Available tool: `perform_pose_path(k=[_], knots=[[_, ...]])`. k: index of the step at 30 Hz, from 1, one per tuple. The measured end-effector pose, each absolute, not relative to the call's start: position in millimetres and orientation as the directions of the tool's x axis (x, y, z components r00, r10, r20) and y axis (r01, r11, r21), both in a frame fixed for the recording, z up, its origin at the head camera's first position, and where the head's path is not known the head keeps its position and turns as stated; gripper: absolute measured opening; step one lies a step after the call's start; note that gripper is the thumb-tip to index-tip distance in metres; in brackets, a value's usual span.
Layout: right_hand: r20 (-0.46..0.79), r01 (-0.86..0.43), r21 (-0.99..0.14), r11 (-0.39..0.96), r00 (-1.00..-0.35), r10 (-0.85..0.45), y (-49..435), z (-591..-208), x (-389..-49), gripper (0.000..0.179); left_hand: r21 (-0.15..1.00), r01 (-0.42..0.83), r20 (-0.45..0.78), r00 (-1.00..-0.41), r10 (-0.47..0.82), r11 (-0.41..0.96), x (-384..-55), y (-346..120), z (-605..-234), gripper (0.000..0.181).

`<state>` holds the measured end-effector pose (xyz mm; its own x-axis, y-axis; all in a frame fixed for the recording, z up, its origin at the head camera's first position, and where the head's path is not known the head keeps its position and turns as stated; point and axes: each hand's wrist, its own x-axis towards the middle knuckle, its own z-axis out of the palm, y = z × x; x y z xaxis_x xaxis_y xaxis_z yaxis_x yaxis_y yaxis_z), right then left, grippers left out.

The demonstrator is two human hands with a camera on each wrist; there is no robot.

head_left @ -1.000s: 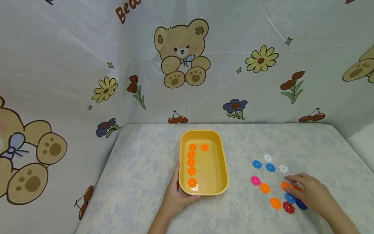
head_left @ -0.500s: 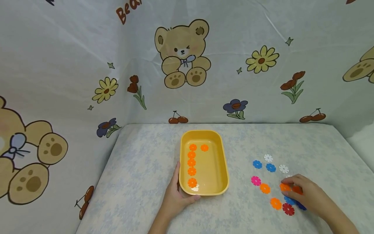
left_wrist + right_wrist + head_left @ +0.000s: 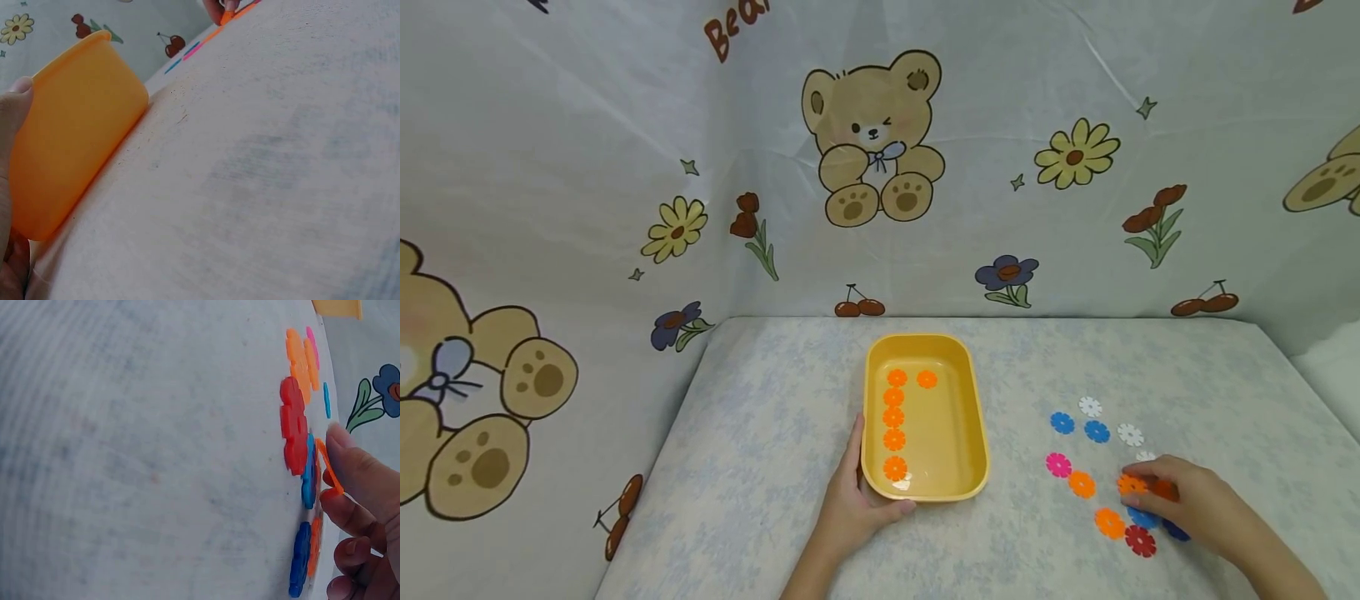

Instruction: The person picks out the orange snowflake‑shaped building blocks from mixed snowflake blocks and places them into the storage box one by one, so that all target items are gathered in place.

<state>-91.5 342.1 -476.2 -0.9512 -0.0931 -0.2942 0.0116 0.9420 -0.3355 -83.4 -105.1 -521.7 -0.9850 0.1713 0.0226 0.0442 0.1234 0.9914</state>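
My left hand [image 3: 844, 517] holds the near left corner of a yellow plastic tray [image 3: 981, 442], its thumb along the front wall and fingers along the left side. Inside the tray lie several orange flower-shaped discs [image 3: 894, 439], most in a column at the left. On the right, my right hand [image 3: 1198, 500] pinches an orange flower-shaped disc [image 3: 330, 467] between thumb and index finger, tilted off the table. Under and around that hand are a blue disc [image 3: 1142, 517], a dark blue disc [image 3: 300, 559], a red disc [image 3: 1141, 541] and another orange disc [image 3: 1165, 489].
Left of the right hand lie a pink disc [image 3: 1059, 465] and two orange discs, one [image 3: 1082, 484] beside the pink. Farther back are two blue discs and several white discs [image 3: 1131, 435]. The pale table [image 3: 760, 400] meets a bear-printed cloth [image 3: 872, 142] behind.
The right hand has shifted slightly, and the orange disc at its fingertips is now lifted and tilted. A white disc behind the hand shows more. The left hand and tray stay put.
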Motion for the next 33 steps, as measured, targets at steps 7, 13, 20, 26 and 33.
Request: perform_pose_path(k=[7,13,20,26,33], knots=[[-0.291,0.024,-0.325,0.945,-0.954,-0.076,340,-475,-91,0.059,0.991,0.054,0.032,-0.985,0.170,0.125,-84,-105,-523,0.124],[-0.173,-0.031,-0.356,0.934,-0.980,-0.099,328,-471,-92,0.054,0.989,0.038,0.014,-0.987,0.162,0.145,-84,-106,-522,0.125],[0.110,-0.218,-0.451,0.865,-0.976,-0.189,293,-465,-109,0.034,0.987,0.037,0.011,-0.986,0.165,0.159,-85,-106,-521,0.125],[0.233,-0.328,-0.511,0.794,-0.942,-0.240,256,-463,-135,0.026,0.989,0.053,0.030,-0.986,0.164,0.140,-85,-106,-523,0.125],[0.272,-0.396,-0.582,0.710,-0.918,-0.289,212,-460,-162,0.026,0.987,0.044,0.019,-0.987,0.158,0.153,-85,-106,-523,0.125]])
